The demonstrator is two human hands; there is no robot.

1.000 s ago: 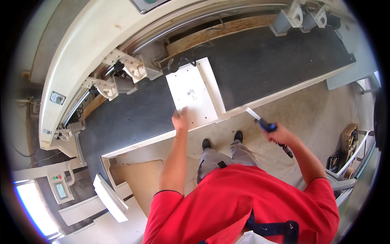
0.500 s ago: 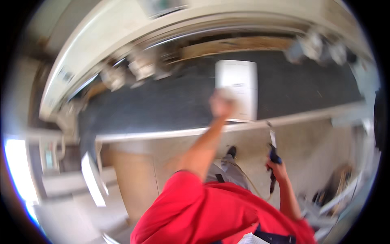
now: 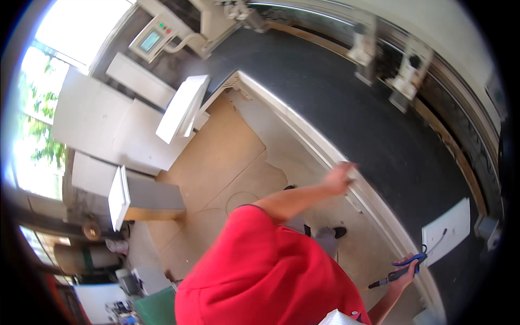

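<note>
My right hand (image 3: 404, 274) is closed around a blue-and-black air blow gun (image 3: 417, 261). The gun's thin dark nozzle reaches over a white rectangular panel (image 3: 452, 225) lying on the black belt bed (image 3: 325, 103) of a long machine. Away from the panel, my left hand (image 3: 339, 179) hovers at the bed's pale front rail (image 3: 303, 130), its fingers curled and partly blurred. A small whitish thing shows at those fingers; I cannot make out what it is.
Clamp-like machine heads (image 3: 406, 78) line the bed's far side. A control box with a screen (image 3: 151, 40) stands at the upper left. White panels (image 3: 184, 108) are stacked past the bed's end; another stack (image 3: 120, 197) stands left. A thin hose loops on the brown floor (image 3: 216, 157).
My view has swung to the left. My left hand has come off the white panel to the front rail. The blow gun's nozzle has moved from beside the rail to over the panel.
</note>
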